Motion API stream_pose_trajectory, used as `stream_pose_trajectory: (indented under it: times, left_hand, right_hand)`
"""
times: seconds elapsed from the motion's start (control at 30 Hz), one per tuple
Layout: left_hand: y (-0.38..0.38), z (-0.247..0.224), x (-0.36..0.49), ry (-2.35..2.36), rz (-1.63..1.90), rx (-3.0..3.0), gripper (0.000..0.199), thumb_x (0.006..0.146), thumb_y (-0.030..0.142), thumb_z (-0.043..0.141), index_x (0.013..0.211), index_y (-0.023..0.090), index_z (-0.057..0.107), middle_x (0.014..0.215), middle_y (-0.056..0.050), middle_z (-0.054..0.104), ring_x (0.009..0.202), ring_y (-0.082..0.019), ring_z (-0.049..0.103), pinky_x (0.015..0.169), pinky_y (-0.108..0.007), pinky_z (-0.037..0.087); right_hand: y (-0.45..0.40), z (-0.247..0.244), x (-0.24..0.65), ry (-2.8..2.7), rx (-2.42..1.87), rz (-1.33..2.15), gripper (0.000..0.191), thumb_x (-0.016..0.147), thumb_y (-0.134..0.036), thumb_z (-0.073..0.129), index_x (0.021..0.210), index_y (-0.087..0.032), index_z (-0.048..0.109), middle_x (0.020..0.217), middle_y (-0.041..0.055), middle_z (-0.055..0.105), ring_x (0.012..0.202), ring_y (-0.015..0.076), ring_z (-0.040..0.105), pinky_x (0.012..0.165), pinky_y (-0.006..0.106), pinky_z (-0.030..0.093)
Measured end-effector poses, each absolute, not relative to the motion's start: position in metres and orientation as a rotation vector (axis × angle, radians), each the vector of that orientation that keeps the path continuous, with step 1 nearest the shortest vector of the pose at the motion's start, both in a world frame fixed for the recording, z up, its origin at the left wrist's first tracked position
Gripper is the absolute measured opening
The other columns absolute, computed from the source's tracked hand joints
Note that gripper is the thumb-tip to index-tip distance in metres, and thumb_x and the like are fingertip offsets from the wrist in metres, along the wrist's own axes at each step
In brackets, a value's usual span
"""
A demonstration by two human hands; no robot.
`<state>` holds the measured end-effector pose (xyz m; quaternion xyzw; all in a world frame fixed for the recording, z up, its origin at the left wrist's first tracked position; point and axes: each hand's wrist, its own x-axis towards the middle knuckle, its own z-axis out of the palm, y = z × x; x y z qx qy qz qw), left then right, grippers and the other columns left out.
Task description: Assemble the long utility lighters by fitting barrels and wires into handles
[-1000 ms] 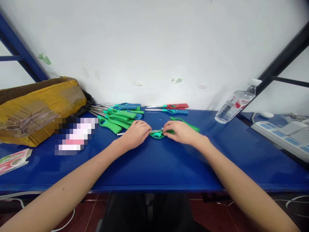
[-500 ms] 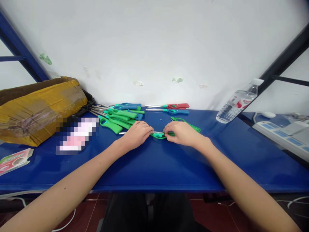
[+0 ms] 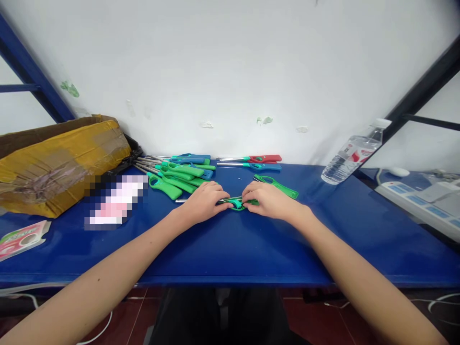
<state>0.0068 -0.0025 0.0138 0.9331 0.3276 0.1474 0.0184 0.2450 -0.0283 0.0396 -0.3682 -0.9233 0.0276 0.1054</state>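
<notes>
white wall (image 3: 230, 57) behind, marked with torn scraps; glossy blue tabletop (image 3: 230, 249) across the frame. at centre, a green lighter (image 3: 236, 205) lies low against the surface, teal part showing between the hands, metal tube poking out left. left hand (image 3: 205, 203): narrow grip, thumb and fingers around the tube end of the body. right hand (image 3: 268, 199): fingers bunched close, holding the handle end; exact part pinched is hidden. just beyond the right hand, a green casing piece (image 3: 285, 189) lies slantwise. left of centre, a heap of lighters (image 3: 170, 189), green and blue, handles mostly rightward. upper centre, near the wall, a red lighter (image 3: 269, 157) and a blue lighter (image 3: 265, 166) side by side. left edge: taped cardboard box (image 3: 68, 165), printed card (image 3: 23, 238) below it, a pixelated pinkish item (image 3: 115, 201) to its right. right side: clear bottle (image 3: 350, 155) tilted in view, white power strip (image 3: 417, 201) farther out.
</notes>
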Motion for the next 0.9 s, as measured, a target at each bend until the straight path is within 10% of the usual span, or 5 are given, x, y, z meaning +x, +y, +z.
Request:
stream_pose_trajectory:
  times: [0.9]
  left_hand:
    - [0.001, 0.0216, -0.0001, 0.958, 0.441, 2.902, 0.022, 0.094, 0.035, 0.065, 0.103, 0.017, 0.073, 0.091, -0.007, 0.069, 0.084, -0.021, 0.062, 0.076, -0.03, 0.044]
  right_hand:
    - [-0.031, 0.0404, 0.2431, -2.612, -1.248, -0.098, 0.02, 0.099, -0.021, 0.045, 0.098, -0.017, 0.065, 0.101, 0.0078, 0.07, 0.084, 0.0191, 0.065, 0.068, 0.029, 0.041]
